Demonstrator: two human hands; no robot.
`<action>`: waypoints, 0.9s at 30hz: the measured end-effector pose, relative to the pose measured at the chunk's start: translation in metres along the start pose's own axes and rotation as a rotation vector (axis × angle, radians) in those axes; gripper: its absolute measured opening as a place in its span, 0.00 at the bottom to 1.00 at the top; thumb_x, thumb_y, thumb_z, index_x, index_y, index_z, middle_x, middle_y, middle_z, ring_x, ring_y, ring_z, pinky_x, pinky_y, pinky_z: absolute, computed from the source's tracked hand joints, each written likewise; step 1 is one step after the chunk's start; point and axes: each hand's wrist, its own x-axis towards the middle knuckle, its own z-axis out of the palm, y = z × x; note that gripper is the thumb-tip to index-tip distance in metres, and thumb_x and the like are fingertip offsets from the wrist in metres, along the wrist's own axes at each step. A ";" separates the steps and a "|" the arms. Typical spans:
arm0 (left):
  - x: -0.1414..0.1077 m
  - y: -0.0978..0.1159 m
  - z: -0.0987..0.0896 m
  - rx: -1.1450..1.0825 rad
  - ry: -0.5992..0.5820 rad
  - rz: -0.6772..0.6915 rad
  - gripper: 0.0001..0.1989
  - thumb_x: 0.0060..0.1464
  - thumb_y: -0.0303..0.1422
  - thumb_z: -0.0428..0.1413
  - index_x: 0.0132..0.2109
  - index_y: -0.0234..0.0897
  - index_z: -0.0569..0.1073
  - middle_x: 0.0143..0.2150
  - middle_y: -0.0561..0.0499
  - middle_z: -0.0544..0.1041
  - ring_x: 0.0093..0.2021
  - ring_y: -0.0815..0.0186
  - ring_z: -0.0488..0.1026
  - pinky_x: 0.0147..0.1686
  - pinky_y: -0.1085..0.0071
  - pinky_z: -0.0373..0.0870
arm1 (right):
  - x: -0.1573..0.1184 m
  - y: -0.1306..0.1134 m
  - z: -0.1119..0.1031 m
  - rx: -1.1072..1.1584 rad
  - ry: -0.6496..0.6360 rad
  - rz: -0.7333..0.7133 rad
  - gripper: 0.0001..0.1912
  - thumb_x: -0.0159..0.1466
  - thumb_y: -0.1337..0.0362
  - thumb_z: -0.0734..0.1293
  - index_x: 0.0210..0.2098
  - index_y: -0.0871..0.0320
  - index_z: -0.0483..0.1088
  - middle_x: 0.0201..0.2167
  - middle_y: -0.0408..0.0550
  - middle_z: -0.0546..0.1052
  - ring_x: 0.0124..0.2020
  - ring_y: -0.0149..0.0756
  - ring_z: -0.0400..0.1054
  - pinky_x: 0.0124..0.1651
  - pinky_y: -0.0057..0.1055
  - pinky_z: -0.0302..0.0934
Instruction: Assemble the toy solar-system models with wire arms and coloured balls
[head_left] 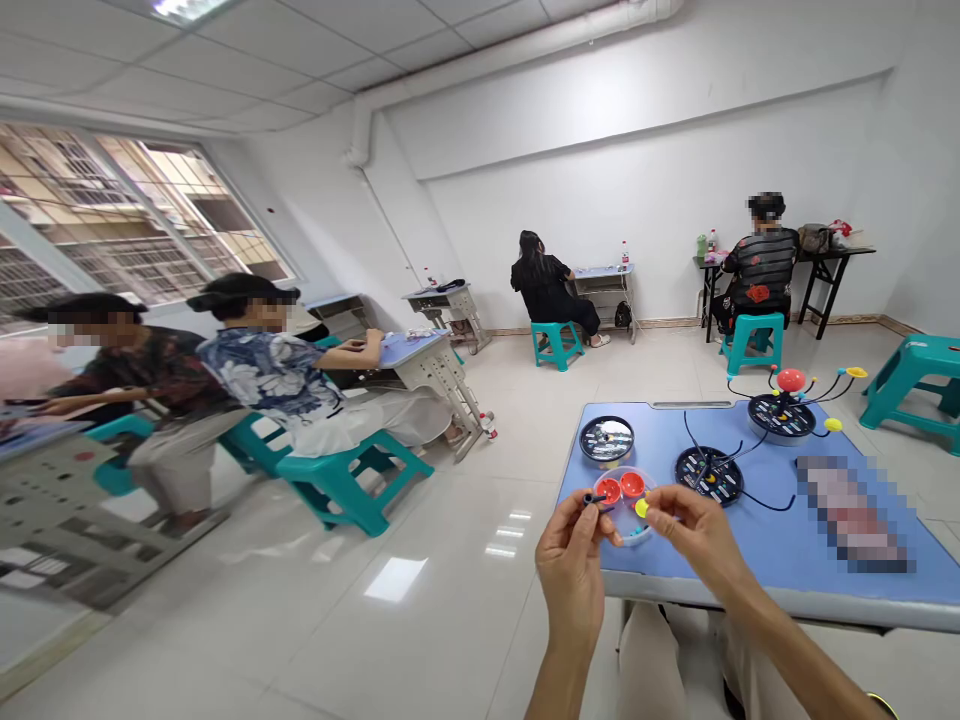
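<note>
Pinched in the fingers of my left hand [574, 550] is a small black plastic piece [591, 499] with a round end. My right hand [694, 525] is closed on a small yellow plastic part [642, 508], held a short way to the right of the black piece. Behind and below the hands sits a clear round tub [637, 541] with two red half-balls [632, 485] and small blue bits in it. Past it lies a black printed disc [607, 438]. A second black disc [709, 476] has curved black arms. At the back stands a planet model [781, 416] topped by a red ball [791, 380].
On the blue tabletop [832, 540] at right lies a blurred-out flat item [851, 515]. A green stool [915, 385] stands beyond the right edge. Several people sit at other desks, left and far back. A bottle [488, 427] stands on the floor.
</note>
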 end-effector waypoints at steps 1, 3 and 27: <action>-0.003 -0.002 0.002 -0.030 -0.017 -0.032 0.13 0.45 0.36 0.66 0.38 0.34 0.78 0.24 0.53 0.74 0.23 0.70 0.71 0.24 0.75 0.68 | -0.004 0.004 0.004 0.065 -0.026 0.041 0.14 0.55 0.53 0.73 0.33 0.58 0.75 0.26 0.44 0.74 0.25 0.31 0.61 0.27 0.28 0.54; -0.009 -0.007 0.006 -0.060 -0.045 -0.083 0.14 0.44 0.36 0.66 0.37 0.34 0.78 0.22 0.54 0.72 0.21 0.72 0.68 0.24 0.75 0.67 | -0.012 0.007 0.012 0.178 -0.068 0.088 0.15 0.54 0.53 0.73 0.32 0.59 0.74 0.24 0.43 0.72 0.23 0.29 0.59 0.24 0.27 0.52; -0.040 -0.018 0.013 -0.005 -0.191 -0.176 0.09 0.48 0.35 0.63 0.36 0.36 0.76 0.29 0.52 0.74 0.24 0.71 0.70 0.20 0.75 0.67 | -0.036 -0.024 -0.020 0.270 -0.033 0.153 0.09 0.54 0.60 0.72 0.31 0.59 0.73 0.18 0.38 0.66 0.19 0.26 0.56 0.22 0.25 0.50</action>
